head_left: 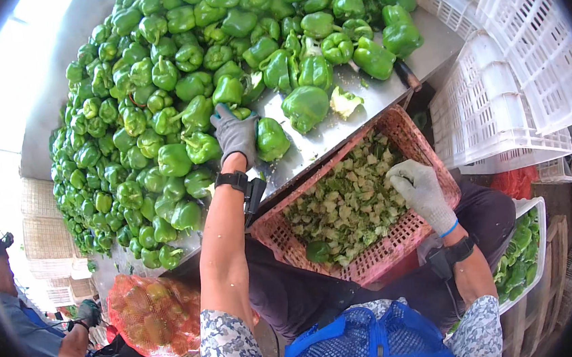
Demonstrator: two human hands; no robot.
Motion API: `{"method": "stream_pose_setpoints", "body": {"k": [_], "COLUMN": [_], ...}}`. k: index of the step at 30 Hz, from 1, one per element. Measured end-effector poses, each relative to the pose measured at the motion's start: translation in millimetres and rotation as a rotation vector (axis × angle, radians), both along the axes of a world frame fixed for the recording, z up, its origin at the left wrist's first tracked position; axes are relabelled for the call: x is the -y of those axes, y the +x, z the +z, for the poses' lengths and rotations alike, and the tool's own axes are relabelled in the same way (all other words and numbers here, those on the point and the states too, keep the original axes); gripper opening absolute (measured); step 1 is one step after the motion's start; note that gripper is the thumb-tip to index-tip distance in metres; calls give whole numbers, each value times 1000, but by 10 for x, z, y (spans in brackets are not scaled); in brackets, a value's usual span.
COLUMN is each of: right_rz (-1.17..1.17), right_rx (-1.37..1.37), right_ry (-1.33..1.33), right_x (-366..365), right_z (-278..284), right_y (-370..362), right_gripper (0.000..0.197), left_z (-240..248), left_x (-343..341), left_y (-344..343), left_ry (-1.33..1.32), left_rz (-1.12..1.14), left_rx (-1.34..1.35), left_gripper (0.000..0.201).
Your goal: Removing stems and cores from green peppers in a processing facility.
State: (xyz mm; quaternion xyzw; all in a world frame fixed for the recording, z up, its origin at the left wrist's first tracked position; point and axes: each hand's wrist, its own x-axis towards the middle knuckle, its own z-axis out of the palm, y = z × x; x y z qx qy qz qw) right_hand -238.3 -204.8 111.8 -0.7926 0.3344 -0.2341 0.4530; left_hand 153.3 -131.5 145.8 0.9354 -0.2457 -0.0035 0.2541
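My left hand (233, 137), in a grey glove, reaches onto a heap of green bell peppers (186, 85) on a metal table. Its fingers are apart and rest against peppers at the heap's near edge. One bell pepper (272, 139) lies just right of that hand. Over the right side of a pink plastic crate (307, 263) is my right hand (418, 191), gloved in light grey. Its fingers are curled closed, and what is in them, if anything, is hidden. Pale green pepper cores (352, 200) fill the crate, with one green piece (317, 252) near its front.
A knife (408, 76) lies at the table's right edge, near a pale pepper core (345, 102). White plastic crates (526, 42) are stacked at the right. Below them stands a white crate of green pepper pieces (518, 260). A red mesh sack (155, 316) and another person (41, 329) are at left.
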Motion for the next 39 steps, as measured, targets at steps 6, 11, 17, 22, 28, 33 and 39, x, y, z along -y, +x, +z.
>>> {"method": "stream_pose_setpoints", "body": {"k": [6, 11, 17, 22, 28, 33, 39], "right_rz": [-14, -11, 139, 151, 225, 279, 40], "right_rx": [3, 22, 316, 623, 785, 545, -115], "right_ry": [-31, -75, 809, 980, 1248, 591, -155], "right_x": [-90, -150, -451, -888, -1032, -1121, -1246], "right_z": [86, 24, 333, 252, 180, 56, 357], "right_y": [-64, -9, 507, 908, 535, 524, 414], "right_gripper": [14, 15, 51, 68, 63, 43, 45], "left_z": [-186, -15, 584, 340, 0, -213, -298], "left_x": [-157, -424, -679, -978, -1435, -1503, -1543], "left_y": [130, 218, -921, -1769, -2012, -2314, -2315], "left_ry": [-425, -1085, -932, -322, -1093, -1241, -1316], "left_rz": [16, -127, -425, -657, -633, -249, -311], "left_rx": [-262, -935, -822, -36, -947, -2093, -1854], "left_gripper": [73, 35, 64, 83, 58, 53, 49]}}
